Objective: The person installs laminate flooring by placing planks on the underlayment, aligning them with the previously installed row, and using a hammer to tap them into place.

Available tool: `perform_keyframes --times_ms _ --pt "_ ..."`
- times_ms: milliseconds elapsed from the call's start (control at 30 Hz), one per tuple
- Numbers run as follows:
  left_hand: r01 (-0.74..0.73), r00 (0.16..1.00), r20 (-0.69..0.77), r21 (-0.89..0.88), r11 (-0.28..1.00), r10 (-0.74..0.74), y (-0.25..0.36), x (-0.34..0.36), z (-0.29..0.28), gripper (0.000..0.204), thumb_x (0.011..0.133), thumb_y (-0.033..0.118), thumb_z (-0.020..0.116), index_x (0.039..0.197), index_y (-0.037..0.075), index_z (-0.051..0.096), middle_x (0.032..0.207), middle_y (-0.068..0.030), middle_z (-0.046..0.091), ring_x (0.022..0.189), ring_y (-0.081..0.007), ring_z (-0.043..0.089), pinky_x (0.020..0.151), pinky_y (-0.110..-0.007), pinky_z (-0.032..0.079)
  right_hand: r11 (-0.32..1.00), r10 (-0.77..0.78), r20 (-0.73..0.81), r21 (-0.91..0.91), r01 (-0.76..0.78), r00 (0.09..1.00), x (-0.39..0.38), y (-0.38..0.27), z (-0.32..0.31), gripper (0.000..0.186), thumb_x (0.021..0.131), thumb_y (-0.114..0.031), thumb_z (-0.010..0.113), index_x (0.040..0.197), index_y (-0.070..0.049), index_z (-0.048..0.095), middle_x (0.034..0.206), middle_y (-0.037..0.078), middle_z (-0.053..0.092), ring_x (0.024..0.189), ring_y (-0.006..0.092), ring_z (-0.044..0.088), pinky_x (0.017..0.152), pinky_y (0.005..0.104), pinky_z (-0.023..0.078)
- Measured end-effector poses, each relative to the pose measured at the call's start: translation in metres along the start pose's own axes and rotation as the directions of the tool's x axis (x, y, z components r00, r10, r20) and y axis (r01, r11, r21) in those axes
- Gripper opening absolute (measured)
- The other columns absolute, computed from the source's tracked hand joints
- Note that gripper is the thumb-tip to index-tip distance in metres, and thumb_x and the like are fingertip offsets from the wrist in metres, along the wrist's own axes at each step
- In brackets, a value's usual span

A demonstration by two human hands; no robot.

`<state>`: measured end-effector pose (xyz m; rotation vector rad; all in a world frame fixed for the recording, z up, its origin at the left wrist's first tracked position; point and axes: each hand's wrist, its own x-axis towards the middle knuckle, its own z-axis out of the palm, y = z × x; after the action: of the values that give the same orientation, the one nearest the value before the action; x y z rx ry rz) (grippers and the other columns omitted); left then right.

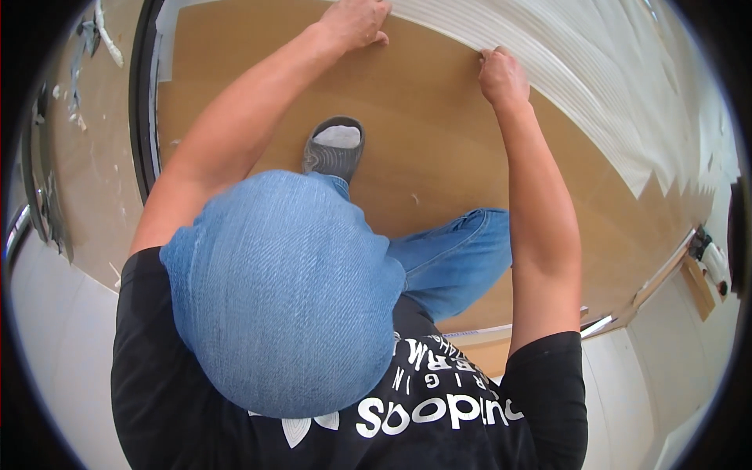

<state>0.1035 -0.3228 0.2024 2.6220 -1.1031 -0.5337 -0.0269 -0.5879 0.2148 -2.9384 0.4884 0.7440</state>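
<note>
A white ribbed sheet point(580, 86) with a jagged, zigzag end at the right lies across the far part of a large brown board point(423, 102). My right hand point(503, 76) is closed, its thumb and fingers pinching the near edge of this sheet. Farther to the left, my left hand point(356, 23) curls at the same edge, its fingers bent round it and its thumb apart below. The top of the picture cuts off part of that hand. Both arms reach forward over the board.
My foot in a grey slide sandal point(333, 149) and white sock stands on the board, below my bent denim knee point(282, 290). A black-edged frame point(145, 102) borders the board at left. Scraps lie on the surface beyond it. Tools point(711, 262) and a wood strip point(695, 288) lie at right.
</note>
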Motion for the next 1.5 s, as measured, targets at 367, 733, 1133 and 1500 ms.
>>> perform_keyframes --times_ms 367,733,1133,1500 --pt "-0.216 0.972 -0.082 0.062 0.974 0.221 0.008 0.019 0.057 0.044 0.094 0.031 0.069 0.129 0.005 0.064 0.136 -0.0194 0.058 0.131 -0.0378 0.053 0.114 -0.047 0.042 0.952 -0.119 -0.051 -0.29 0.1 0.992 -0.016 0.032 0.044 0.024 0.097 -0.014 0.053 0.109 -0.009 0.073 0.127 0.012 0.065 0.13 0.0297 0.057 0.106 0.0408 0.05" --pt "0.106 0.896 -0.431 -0.027 0.994 -0.107 -0.083 -0.099 0.079 0.067 0.096 0.052 0.06 0.152 0.016 0.05 0.164 -0.0148 0.037 0.152 -0.0382 0.033 0.123 -0.053 0.028 0.977 -0.21 -0.398 -0.055 0.205 0.893 -0.038 0.007 0.096 0.056 0.108 -0.021 0.041 0.158 0.003 0.031 0.164 0.023 0.032 0.151 0.0407 0.032 0.125 0.0471 0.027" --pt "0.658 0.686 -0.484 0.096 0.746 -0.543 -0.26 -0.16 0.011 0.088 0.098 0.059 0.051 0.159 -0.002 0.032 0.165 -0.0327 0.024 0.156 -0.0472 0.019 0.126 -0.06 0.015 0.998 0.04 -0.21 -0.036 -0.049 0.977 -0.073 0.004 0.157 0.079 0.103 -0.042 0.047 0.165 -0.004 0.018 0.174 0.017 0.013 0.159 0.0384 0.009 0.127 0.0566 0.005" --pt "0.575 0.791 -0.474 0.357 0.736 -0.387 -0.281 -0.094 0.029 0.081 0.107 0.058 0.042 0.161 0.0 0.027 0.166 -0.0266 0.026 0.155 -0.042 0.022 0.126 -0.055 0.02 0.964 0.151 -0.076 0.234 -0.129 0.986 -0.073 0.007 0.071 0.081 0.104 -0.055 0.043 0.167 -0.012 0.016 0.175 0.011 0.006 0.161 0.0334 0.005 0.128 0.0568 0.01"
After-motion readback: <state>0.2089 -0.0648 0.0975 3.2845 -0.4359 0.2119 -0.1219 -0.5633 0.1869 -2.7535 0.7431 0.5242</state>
